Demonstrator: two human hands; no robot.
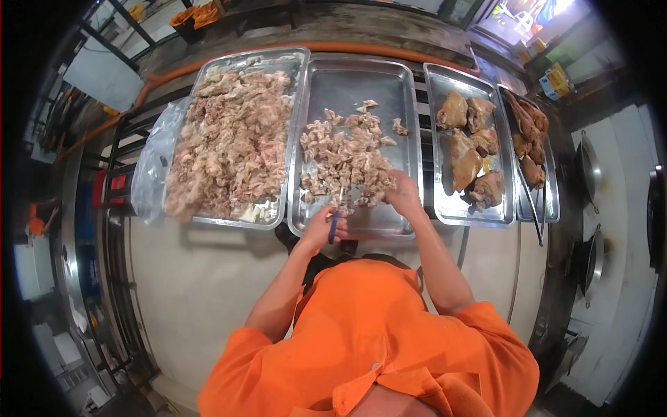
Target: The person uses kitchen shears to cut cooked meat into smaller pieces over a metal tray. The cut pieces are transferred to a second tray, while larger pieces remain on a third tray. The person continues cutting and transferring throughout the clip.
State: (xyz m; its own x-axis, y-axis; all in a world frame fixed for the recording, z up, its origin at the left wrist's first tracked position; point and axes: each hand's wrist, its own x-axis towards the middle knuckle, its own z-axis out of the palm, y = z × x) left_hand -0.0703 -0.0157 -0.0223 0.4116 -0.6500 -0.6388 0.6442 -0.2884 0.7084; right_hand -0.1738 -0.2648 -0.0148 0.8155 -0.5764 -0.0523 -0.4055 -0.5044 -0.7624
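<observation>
My left hand grips a pair of scissors by its blue handle. The scissors' metal blades point away from me into a heap of small cut meat pieces. That heap lies in the middle steel tray. At the heap's right edge is my right hand, its fingers against the pieces and partly hidden, so I cannot tell whether they hold one. The left steel tray is filled with larger, ragged cooked meat or offal.
To the right, a steel tray carries several browned meat chunks. Beyond it, a smaller tray has darker meat and metal tongs jutting over its near edge. Clear plastic hangs beside the left tray. Pans hang far right.
</observation>
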